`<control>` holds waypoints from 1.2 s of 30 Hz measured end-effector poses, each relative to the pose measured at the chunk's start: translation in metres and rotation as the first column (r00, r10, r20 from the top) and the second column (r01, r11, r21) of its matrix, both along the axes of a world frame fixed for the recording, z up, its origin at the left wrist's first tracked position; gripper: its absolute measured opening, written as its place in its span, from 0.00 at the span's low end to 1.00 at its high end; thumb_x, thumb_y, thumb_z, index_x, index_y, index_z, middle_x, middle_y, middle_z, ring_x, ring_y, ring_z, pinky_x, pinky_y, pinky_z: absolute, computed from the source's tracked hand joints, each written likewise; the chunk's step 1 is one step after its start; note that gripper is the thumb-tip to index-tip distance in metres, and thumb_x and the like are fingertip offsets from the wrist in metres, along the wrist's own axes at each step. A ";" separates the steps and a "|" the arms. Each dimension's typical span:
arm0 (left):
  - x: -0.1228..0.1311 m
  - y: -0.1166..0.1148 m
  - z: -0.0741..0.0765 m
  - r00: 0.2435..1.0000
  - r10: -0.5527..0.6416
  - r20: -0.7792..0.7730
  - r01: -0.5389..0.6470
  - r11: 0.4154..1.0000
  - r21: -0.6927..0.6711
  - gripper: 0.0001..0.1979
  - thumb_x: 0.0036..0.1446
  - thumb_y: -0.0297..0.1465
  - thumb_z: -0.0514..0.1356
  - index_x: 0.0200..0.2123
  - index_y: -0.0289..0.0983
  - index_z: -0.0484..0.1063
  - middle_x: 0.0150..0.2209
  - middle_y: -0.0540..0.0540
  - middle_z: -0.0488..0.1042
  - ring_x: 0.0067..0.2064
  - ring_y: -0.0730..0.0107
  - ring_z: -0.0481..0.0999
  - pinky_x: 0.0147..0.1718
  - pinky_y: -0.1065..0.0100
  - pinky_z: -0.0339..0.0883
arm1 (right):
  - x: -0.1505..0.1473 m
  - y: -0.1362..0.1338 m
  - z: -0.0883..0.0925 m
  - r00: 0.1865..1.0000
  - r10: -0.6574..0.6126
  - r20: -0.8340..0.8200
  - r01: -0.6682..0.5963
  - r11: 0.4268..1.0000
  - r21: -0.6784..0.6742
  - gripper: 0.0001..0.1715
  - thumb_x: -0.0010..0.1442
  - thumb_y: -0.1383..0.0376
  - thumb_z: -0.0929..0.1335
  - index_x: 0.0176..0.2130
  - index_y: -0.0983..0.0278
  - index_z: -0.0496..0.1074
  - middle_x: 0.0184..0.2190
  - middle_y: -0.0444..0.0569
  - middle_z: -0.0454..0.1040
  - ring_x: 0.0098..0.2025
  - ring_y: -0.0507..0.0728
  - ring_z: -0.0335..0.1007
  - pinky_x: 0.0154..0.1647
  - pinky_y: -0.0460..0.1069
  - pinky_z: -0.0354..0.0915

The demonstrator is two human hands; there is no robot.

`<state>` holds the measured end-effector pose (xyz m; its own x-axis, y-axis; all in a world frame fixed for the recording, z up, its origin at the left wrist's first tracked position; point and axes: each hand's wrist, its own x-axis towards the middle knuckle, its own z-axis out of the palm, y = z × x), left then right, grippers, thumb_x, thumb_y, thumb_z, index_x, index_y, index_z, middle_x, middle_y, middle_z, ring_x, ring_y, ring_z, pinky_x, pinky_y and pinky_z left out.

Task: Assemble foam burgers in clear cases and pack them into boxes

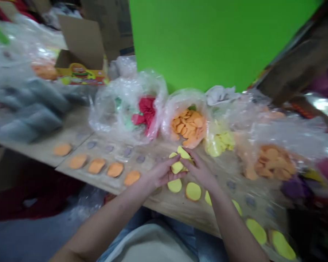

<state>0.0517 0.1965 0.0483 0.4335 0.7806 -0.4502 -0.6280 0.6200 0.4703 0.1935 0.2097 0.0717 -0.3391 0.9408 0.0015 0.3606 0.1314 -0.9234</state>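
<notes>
Several yellow foam pieces (pixel 177 166) are held between my two hands above the middle of the table. My left hand (pixel 165 171) grips them from the left, thumb on top and fingers beneath. From the other side, my right hand (pixel 198 165) has its fingers closed on a yellow piece at the upper edge of the bunch. Below my hands lies a row of yellow pieces (pixel 193 191), some seeming to sit on orange ones, running right. To the left is a row of orange pieces (pixel 115 169). Small greyish discs (pixel 127 151) form a line behind them.
Clear plastic bags stand along the back: one with orange pieces (pixel 188 125), one with red pieces (pixel 146 112), one with yellow pieces (pixel 220 142). An open cardboard box (pixel 82 72) and grey rolls (pixel 35 109) are at left. A green panel (pixel 218 43) rises behind.
</notes>
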 end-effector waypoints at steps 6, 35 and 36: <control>-0.114 -0.065 -0.003 0.949 0.169 -0.266 -0.210 0.968 -0.135 0.15 0.51 0.35 0.62 0.41 0.34 0.70 0.37 0.42 0.75 0.34 0.69 0.77 0.24 0.78 0.70 | -0.097 -0.014 -0.042 0.942 -0.171 -0.289 0.041 0.913 -0.407 0.23 0.55 0.48 0.63 0.36 0.64 0.70 0.32 0.46 0.72 0.32 0.53 0.67 0.31 0.47 0.63; -0.192 -0.130 -0.019 0.877 0.057 -0.477 -0.073 0.997 -0.015 0.20 0.51 0.40 0.60 0.45 0.35 0.68 0.27 0.47 0.73 0.23 0.77 0.69 0.17 0.79 0.59 | -0.152 -0.044 -0.040 0.603 0.272 0.750 -0.386 0.922 -0.024 0.14 0.55 0.59 0.65 0.40 0.65 0.68 0.35 0.52 0.72 0.38 0.57 0.66 0.35 0.48 0.56; -0.192 -0.127 -0.018 0.879 0.082 -0.470 -0.107 0.994 -0.027 0.19 0.51 0.40 0.60 0.44 0.35 0.68 0.26 0.47 0.73 0.21 0.78 0.68 0.16 0.79 0.59 | -0.151 -0.046 -0.039 0.693 0.239 0.681 -0.332 0.943 0.006 0.16 0.55 0.58 0.65 0.41 0.65 0.67 0.36 0.52 0.72 0.39 0.57 0.66 0.37 0.49 0.57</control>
